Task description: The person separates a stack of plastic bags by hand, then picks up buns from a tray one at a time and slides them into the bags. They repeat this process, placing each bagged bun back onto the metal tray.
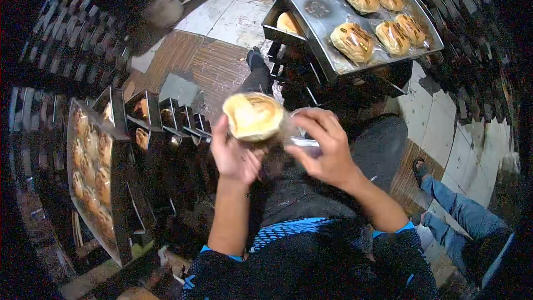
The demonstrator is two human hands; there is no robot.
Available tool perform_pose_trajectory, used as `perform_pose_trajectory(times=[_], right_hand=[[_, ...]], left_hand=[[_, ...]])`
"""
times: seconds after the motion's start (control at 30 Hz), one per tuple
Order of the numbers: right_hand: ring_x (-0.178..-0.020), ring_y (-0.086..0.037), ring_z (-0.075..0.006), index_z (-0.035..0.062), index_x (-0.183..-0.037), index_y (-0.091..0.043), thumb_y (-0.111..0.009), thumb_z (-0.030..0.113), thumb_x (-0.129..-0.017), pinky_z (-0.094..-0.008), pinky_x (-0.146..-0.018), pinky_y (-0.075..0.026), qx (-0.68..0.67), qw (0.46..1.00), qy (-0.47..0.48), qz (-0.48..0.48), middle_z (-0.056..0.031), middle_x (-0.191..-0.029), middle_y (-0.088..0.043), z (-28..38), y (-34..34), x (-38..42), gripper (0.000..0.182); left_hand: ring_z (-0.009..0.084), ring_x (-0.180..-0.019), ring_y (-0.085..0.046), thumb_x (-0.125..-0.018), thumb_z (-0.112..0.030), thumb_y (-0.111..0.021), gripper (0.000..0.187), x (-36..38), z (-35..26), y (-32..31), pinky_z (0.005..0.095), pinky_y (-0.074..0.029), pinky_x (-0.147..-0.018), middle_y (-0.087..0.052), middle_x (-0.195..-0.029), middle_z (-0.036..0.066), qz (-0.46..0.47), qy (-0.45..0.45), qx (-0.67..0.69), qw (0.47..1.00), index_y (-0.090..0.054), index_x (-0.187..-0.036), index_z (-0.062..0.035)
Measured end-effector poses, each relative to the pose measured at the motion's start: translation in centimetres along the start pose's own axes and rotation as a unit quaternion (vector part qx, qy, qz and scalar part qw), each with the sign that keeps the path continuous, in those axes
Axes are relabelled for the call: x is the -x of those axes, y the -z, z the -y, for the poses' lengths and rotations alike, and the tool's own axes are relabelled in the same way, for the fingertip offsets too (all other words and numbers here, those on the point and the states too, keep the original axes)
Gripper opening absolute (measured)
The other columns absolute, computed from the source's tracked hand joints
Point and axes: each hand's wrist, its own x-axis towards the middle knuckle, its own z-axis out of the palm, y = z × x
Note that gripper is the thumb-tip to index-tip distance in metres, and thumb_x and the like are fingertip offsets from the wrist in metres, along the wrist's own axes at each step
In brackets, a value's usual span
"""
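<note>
A golden-topped bread bun [252,118] sits over my lap, with my left hand [237,155] curled round its underside and left edge. At the bun's right end, my right hand [328,149] pinches a crinkled clear plastic wrapper [302,136] between thumb and fingers. Some of that wrapper is hidden behind the fingers. Up and to the right, a metal tray [317,8] carries several buns [353,41], most of them in clear printed wrappers.
Stacked trays stand on my left, the front tray [122,189] holding several wrapped buns [89,161]. More trays [282,28] sit under the right-hand one. Another person's jeans-clad leg [461,211] is at right; woven crates [72,28] line the far left.
</note>
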Motion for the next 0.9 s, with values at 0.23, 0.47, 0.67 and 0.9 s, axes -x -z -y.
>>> perform_pose_trajectory(times=[0.23,0.47,0.67,0.9], right_hand=[[-0.071,-0.058,-0.0229,-0.0008,-0.087,-0.067,-0.067,-0.003,-0.082,-0.0352,-0.066,-0.053,-0.148,0.966,0.019,-0.212,-0.0107,-0.083,-0.061,-0.3,-1.2,0.5,0.005],[-0.068,-0.062,-0.0253,0.0034,-0.069,-0.064,-0.078,0.017,-0.076,-0.0474,-0.078,-0.05,-0.254,0.956,0.139,-0.047,-0.0078,-0.07,-0.061,-0.2,-0.6,2.0,0.02],[-0.066,-0.063,-0.0304,0.0014,-0.088,-0.064,-0.078,0.021,-0.078,-0.0527,-0.08,-0.047,0.07,0.937,-0.234,0.248,-0.0146,-0.08,-0.065,-4.0,6.2,5.2,0.026],[-0.105,-0.054,-0.0351,0.0133,-0.099,-0.074,-0.081,0.017,-0.065,-0.0473,-0.084,-0.048,0.089,0.99,0.098,-0.055,-0.0173,-0.116,-0.053,4.0,4.4,4.5,0.035]], left_hand=[[0.0344,-0.116,-0.057,-0.088,-0.076,-0.032,0.085,2.3,6.2,1.2,0.0509,-0.051,-0.091,-0.054,-0.134,0.018,-0.095,0.015,-0.132,0.987,-0.037,-0.144,-0.0111],[0.0403,-0.116,-0.057,-0.084,-0.072,-0.047,0.082,1.5,4.5,1.4,0.0588,-0.05,-0.093,-0.055,-0.13,0.023,-0.005,0.035,0.259,0.965,-0.043,-0.14,-0.0117],[0.055,-0.134,-0.03,-0.08,-0.049,-0.059,0.083,0.5,0.6,-0.1,0.0685,-0.029,-0.107,-0.031,-0.148,0.029,0.13,-0.157,0.12,0.972,-0.029,-0.149,-0.0145],[0.0492,-0.126,-0.045,-0.084,-0.051,-0.05,0.078,0.4,2.9,-2.4,0.0661,-0.04,-0.101,-0.041,-0.142,0.023,0.125,-0.154,0.086,0.976,-0.026,-0.15,-0.0171]])
